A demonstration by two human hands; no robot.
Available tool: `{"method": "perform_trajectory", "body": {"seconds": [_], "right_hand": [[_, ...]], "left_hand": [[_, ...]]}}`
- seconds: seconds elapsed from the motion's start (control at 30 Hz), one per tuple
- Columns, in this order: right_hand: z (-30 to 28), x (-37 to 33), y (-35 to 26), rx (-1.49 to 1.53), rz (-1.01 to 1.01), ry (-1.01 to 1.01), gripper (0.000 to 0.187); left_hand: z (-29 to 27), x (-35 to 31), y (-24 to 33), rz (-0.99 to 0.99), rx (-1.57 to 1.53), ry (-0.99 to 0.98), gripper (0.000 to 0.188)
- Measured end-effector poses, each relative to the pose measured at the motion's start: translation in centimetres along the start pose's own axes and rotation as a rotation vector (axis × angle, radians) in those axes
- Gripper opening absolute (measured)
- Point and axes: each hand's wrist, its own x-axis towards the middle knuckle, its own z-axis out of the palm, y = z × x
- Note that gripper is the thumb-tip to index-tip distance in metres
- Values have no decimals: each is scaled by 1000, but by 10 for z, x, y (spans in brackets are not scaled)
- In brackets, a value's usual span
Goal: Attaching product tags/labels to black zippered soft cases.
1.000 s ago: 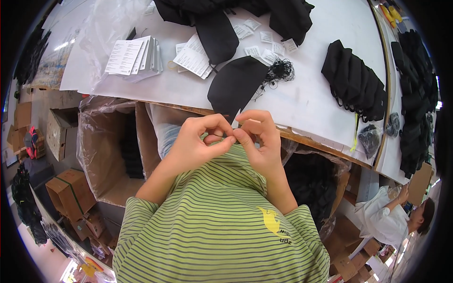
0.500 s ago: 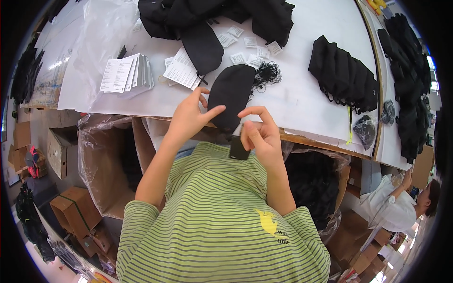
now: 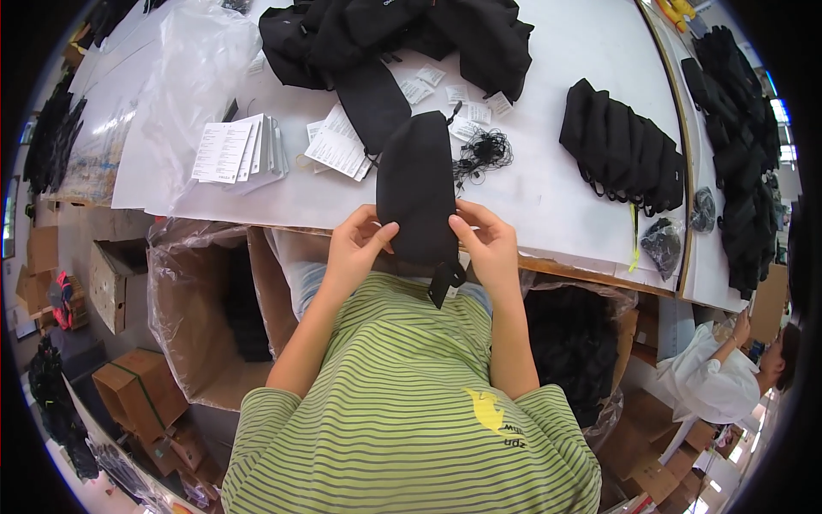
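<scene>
Both hands meet at the near edge of the white worktop [image 3: 565, 206], holding one black fabric piece [image 3: 417, 188] between them. The left hand [image 3: 358, 248] grips its left side, thumb pressed on top of the cloth and fingers [image 3: 364, 218] curled round the edge; the right hand [image 3: 488, 244] grips the right side the same way, thumb on the cloth. The piece lies lengthwise — its far end rests on the worktop, its near end overhangs the edge, where a small black tab [image 3: 445, 283] hangs down over the striped green shirt [image 3: 411, 403].

Just beyond the piece, a tangle of thin black cord [image 3: 484, 154] lies on the worktop, with small white tags [image 3: 458, 94] scattered near it. To the left sit a stack of white printed cards [image 3: 240, 150] and a second loose batch [image 3: 338, 147]. A heap of black garments [image 3: 402, 34] covers the far edge, and a neat row of folded black pieces [image 3: 621, 150] lies toward the right edge. Clear plastic sheeting [image 3: 180, 77] drapes over the far left corner. Below the near edge stands a plastic-lined cardboard box [image 3: 201, 308].
</scene>
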Motion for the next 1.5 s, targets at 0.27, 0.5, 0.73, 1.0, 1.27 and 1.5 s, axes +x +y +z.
{"method": "perform_trajectory", "body": {"seconds": [0.27,0.5,0.73,1.0,1.27,1.5], "right_hand": [[1,1,-49,-610,-420,-92,14],[-3,19,-25,-610,-375,-119,9],[-7,17,-9,-575,-297,88,16],[-2,12,-6,-532,-268,74,16],[-1,12,-8,-506,-258,55,16],[-7,17,-1,-444,-304,90,16]], "left_hand": [[14,-5,36,923,1113,305,42],[6,18,1,872,985,39,37],[10,19,7,921,1048,-44,38],[15,27,11,906,1101,-141,40],[17,37,5,1032,1133,-173,25],[23,39,14,1052,1149,-226,20]]}}
